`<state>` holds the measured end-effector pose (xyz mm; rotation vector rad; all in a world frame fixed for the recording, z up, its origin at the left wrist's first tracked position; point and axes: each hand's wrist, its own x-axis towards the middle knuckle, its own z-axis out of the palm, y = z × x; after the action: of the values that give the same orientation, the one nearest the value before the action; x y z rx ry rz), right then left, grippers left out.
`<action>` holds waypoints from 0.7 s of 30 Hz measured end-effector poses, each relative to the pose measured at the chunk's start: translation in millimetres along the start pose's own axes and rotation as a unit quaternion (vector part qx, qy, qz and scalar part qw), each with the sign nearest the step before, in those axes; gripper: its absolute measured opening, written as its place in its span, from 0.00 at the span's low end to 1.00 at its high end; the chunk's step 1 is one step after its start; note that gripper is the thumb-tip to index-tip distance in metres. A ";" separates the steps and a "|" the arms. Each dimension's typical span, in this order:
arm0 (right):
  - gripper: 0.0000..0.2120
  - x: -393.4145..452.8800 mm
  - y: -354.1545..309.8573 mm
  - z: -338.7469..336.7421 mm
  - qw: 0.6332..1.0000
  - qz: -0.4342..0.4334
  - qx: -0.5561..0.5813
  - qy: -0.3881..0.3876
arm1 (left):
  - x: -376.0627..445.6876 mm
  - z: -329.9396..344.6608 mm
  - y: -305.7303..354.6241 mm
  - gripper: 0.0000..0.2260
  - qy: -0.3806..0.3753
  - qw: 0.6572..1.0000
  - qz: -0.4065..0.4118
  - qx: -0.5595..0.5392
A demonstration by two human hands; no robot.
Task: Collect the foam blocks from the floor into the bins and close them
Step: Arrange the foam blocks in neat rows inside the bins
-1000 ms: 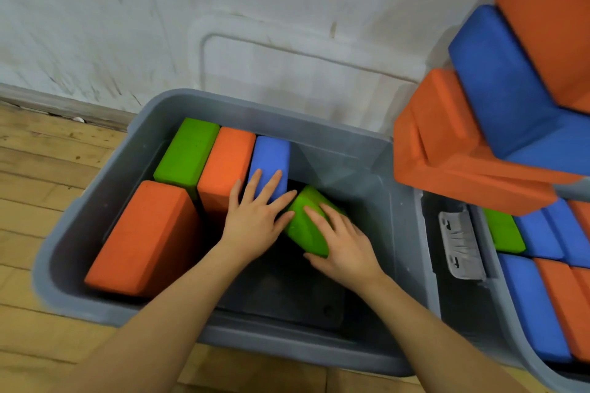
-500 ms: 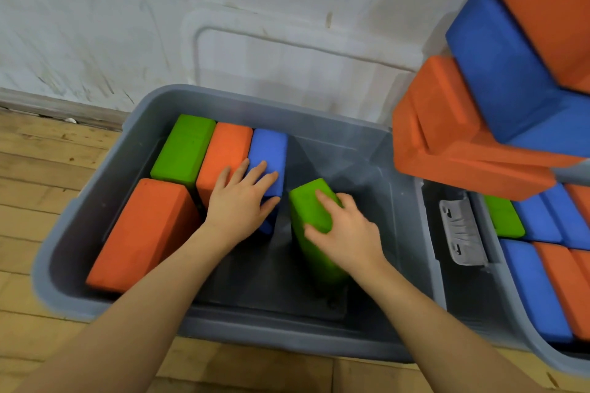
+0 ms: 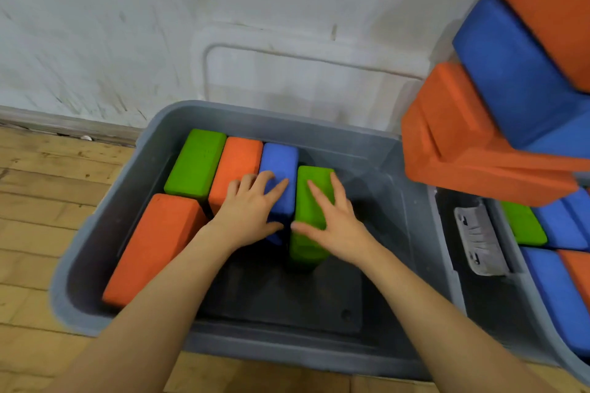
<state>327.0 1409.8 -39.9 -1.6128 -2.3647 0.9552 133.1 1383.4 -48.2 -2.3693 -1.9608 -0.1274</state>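
Observation:
A grey bin [image 3: 95, 239] holds foam blocks standing on edge in a row: a green block [image 3: 196, 163], an orange block [image 3: 234, 166], a blue block [image 3: 280, 169] and a second green block [image 3: 311, 198]. A larger orange block [image 3: 153, 246] leans at the bin's left front. My left hand [image 3: 249, 210] rests flat on the orange and blue blocks with fingers spread. My right hand [image 3: 335, 220] lies flat on the second green block, fingers straight, thumb at its near edge.
A second grey bin [image 3: 539, 329] at the right holds blue, green and orange blocks. A stack of orange and blue blocks [image 3: 498, 105] leans above it. A translucent lid [image 3: 303, 73] stands against the white wall. The wooden floor [image 3: 38, 201] lies to the left.
The second green block went from tilted to upright and moved left against the blue block. My right hand flattened on top of it. My left hand stayed on the row.

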 end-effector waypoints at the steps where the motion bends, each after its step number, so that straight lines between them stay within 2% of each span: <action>1: 0.48 -2.0 2.9 -0.1 0.999 -0.007 -0.020 -0.031 | 3.0 -1.6 -0.5 0.41 -0.013 1.000 -0.006 -0.017; 3: 0.53 -2.8 2.2 -0.3 0.999 -0.009 -0.037 -0.031 | 6.4 -1.8 0.1 0.44 -0.033 0.999 -0.021 -0.033; 6: 0.44 -3.6 -5.1 2.1 0.993 -0.037 -0.115 -0.009 | 7.4 6.7 -2.6 0.52 -0.053 0.998 -0.017 -0.013; 9: 0.38 -7.6 0.6 0.2 0.983 -0.053 -0.173 0.019 | 12.7 3.4 -5.7 0.46 -0.041 0.999 0.004 -0.023; 13: 0.50 -4.3 9.0 4.1 0.980 -0.058 -0.189 -0.018 | 12.1 2.8 -13.2 0.39 -0.018 0.998 0.015 -0.051; 18: 0.44 7.3 7.1 1.2 0.978 -0.098 -0.185 -0.007 | 14.9 6.6 -11.1 0.44 -0.014 1.000 0.007 -0.022; 21: 0.42 13.6 12.1 -7.7 0.982 -0.086 -0.167 0.031 | 15.4 10.3 -7.1 0.49 -0.005 1.000 -0.003 -0.010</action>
<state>334.2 1427.8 -43.9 -1.4748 -2.6768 0.4892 129.3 1400.8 -56.8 -2.3825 -1.9799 -0.1362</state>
